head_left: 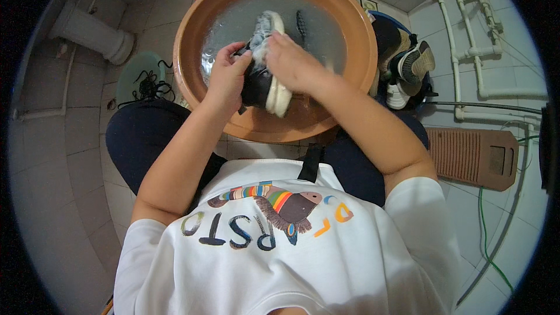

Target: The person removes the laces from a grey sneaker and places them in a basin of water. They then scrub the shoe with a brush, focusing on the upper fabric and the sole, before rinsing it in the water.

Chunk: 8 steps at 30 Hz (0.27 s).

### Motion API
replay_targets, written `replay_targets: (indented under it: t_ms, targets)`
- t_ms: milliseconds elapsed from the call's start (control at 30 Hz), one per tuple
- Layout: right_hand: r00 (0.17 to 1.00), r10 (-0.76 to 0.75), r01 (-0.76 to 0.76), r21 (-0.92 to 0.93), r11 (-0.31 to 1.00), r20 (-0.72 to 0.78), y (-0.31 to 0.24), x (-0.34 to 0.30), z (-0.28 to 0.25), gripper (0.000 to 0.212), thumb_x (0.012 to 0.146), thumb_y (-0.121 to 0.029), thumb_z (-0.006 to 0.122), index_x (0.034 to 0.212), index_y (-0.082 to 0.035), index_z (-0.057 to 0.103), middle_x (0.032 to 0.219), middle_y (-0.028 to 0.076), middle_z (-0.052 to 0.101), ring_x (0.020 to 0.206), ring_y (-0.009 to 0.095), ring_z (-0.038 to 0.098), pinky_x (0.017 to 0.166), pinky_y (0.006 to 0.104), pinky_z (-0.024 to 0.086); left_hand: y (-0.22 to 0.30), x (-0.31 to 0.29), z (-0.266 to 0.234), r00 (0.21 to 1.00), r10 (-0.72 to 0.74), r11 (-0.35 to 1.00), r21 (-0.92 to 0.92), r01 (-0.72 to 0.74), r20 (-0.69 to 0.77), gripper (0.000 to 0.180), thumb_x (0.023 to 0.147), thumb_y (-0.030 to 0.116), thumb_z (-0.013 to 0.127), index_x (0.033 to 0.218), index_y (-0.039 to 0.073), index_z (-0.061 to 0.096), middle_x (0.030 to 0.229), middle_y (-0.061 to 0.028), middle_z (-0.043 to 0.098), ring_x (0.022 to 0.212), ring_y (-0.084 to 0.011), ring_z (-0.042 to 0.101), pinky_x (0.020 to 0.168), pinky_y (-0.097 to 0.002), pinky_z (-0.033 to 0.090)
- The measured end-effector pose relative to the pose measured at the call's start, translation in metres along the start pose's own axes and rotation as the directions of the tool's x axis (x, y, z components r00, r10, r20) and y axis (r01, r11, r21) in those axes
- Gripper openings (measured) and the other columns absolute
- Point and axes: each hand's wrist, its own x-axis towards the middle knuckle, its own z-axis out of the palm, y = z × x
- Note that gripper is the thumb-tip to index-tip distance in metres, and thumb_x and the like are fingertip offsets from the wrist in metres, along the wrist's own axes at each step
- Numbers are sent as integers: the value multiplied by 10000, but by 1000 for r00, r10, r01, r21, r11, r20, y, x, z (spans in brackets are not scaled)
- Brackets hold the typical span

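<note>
A black shoe with a thick white sole (280,96) is tilted over the water in a large orange-brown basin (360,41). Grey-white suds cover part of its upper. My left hand (228,73) grips the shoe's dark side, thumb on top. Against the white sole edge, my right hand (291,64) is curled and slightly blurred; whatever its fingers hold is hidden. A dark, narrow object (301,23) shows in the cloudy water beyond the shoe, its kind unclear.
Several shoes (413,64) are piled right of the basin. A brown washboard (472,154) lies by my right leg. Dark laces (153,86) hang over a pale green bowl (131,79) at left. White pipes (461,52) run along the right wall; a green cord (484,239) crosses the floor.
</note>
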Motion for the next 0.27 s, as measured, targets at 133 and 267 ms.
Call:
replay_targets:
  t_ms: [133, 267]
  targets:
    - [1000, -8, 8, -9, 1000, -15, -16, -14, -16, 364, 880, -186, 412, 1147, 54, 471, 1158, 240, 507, 1086, 369, 478, 939, 392, 382, 4, 1, 13, 996, 76, 996, -45, -78, -43, 328, 827, 77, 588, 1124, 42, 452, 909, -77, 541, 792, -143, 530, 690, -281, 453]
    - [954, -213, 156, -257, 954, -211, -39, -41, -24, 377, 827, -194, 550, 1149, -4, 502, 1301, 212, 396, 1194, 409, 367, 975, 423, 346, 28, 9, 31, 984, -73, 976, -217, 37, -160, 355, 810, 88, 609, 1127, 59, 452, 929, -96, 548, 835, -217, 555, 715, -342, 474]
